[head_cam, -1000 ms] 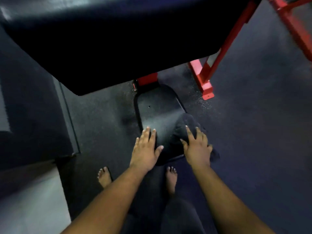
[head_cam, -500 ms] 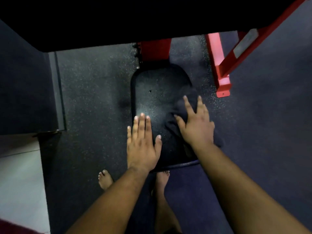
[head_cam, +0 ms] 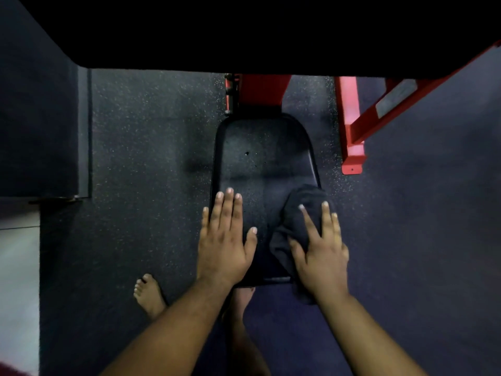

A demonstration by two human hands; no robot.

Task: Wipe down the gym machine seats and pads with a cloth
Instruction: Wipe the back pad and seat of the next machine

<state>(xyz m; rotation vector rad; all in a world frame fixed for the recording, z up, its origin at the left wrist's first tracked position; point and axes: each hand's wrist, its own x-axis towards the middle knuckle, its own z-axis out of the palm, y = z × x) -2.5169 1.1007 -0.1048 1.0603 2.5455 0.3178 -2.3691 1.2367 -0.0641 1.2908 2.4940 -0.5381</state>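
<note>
At nine o'clock a dark, flat-sided block (head_cam: 38, 118) stands on the black speckled rubber floor (head_cam: 151, 147), with a pale grey floor strip (head_cam: 19, 280) below it at the left edge. A bare foot (head_cam: 148, 294) rests on the rubber at about seven o'clock.

At the centre lies the black padded vinyl seat (head_cam: 260, 158), smooth and slightly glossy, narrow with rounded corners at its twelve o'clock end and wider toward six. The left hand (head_cam: 225, 240) lies flat on the seat's near-left part, fingers straight and close together, thumb spread, holding nothing.

The right hand (head_cam: 320, 253) presses down on the dark, soft, crumpled cloth (head_cam: 298, 202), fingers straight and splayed; the cloth sits on the seat's near-right edge at about four o'clock and hangs over it.

A large black padded slab (head_cam: 244, 31) fills the twelve o'clock band. Beneath it, red painted steel frame tubes (head_cam: 349, 126) run from one to three o'clock, over dark carpet-like flooring (head_cam: 433, 240).
</note>
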